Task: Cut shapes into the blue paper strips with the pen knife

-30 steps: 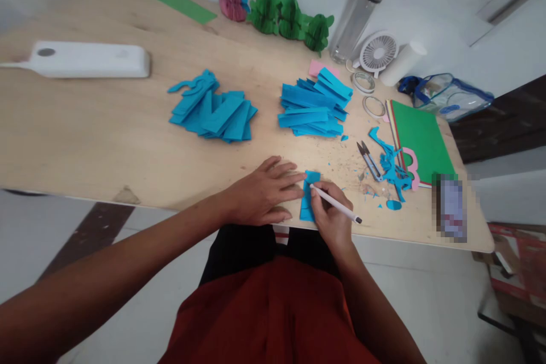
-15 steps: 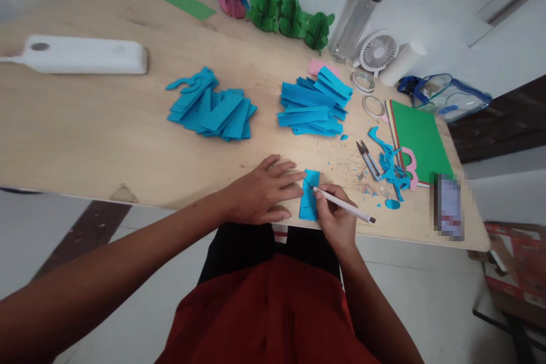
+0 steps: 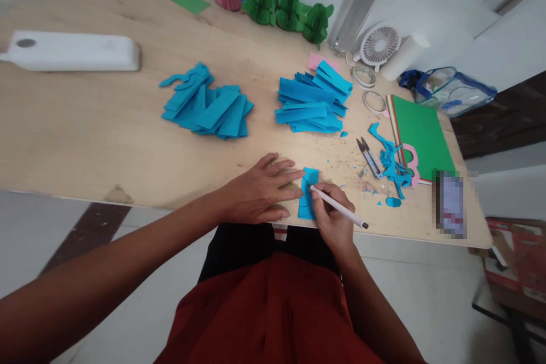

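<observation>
A small blue paper piece [image 3: 306, 205] lies at the table's front edge, with dark drawn lines on it. My left hand [image 3: 260, 190] lies flat with fingers spread, its fingertips touching the paper's left side. In my right hand [image 3: 336, 219] is a white pen [image 3: 341, 207], its tip on the paper and its dark end pointing right. Behind the paper are two piles of blue paper pieces: one pile [image 3: 213, 108] to the left, another pile [image 3: 311, 99] straight ahead.
Thread snips [image 3: 369, 158] lie by blue paper scraps [image 3: 390, 162] on the right. Beyond are green sheets [image 3: 422, 136], a blurred phone [image 3: 450, 205], tape rolls [image 3: 374, 102], a small fan [image 3: 379, 45] and a bottle [image 3: 358, 8]. Green paper decorations [image 3: 286, 8] stand at the back.
The camera view has shifted slightly. My right hand and the pen have moved very little over the blue paper, and my left hand stays in place on it.
</observation>
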Tool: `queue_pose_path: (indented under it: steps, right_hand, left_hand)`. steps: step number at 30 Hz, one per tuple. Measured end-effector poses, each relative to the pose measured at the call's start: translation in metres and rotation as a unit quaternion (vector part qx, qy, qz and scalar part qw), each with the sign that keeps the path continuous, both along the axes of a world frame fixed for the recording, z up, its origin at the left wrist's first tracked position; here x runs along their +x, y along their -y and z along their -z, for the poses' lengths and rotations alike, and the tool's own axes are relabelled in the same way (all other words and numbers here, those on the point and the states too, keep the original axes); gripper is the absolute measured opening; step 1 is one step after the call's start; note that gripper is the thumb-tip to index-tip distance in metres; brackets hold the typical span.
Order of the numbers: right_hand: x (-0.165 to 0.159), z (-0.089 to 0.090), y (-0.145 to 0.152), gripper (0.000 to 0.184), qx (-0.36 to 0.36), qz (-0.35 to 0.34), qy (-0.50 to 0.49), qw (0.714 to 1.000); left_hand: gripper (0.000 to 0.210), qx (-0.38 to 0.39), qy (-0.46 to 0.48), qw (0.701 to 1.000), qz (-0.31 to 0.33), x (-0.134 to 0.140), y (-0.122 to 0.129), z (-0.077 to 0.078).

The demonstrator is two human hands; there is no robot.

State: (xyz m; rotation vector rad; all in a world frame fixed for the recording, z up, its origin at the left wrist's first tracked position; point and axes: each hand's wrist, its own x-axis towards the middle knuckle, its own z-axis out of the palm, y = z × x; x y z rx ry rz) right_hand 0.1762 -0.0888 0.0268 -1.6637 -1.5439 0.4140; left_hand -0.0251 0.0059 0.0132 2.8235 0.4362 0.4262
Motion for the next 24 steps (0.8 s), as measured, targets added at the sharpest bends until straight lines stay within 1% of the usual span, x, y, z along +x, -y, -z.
queue_pose_path:
  steps: [4, 7, 24]
  right_hand:
    - [0.0014, 0.0019, -0.0004, 0.012, -0.016, -0.001, -0.031, 0.999]
    - [0.0021, 0.003, -0.0015, 0.011, -0.023, -0.005, -0.035, 0.999]
    - [-0.0018, -0.0024, -0.0049, 0.015, -0.016, -0.016, 0.03, 0.999]
  left_hand:
    - [0.042, -0.004, 0.0, 1.0, 0.004, 0.0003, -0.0006, 0.0015]
    - [0.043, -0.006, 0.006, 1.0, 0.004, -0.0001, -0.0015, 0.0038]
    - [0.043, -0.007, 0.005, 1.0, 0.01, -0.0012, -0.0016, 0.0058]
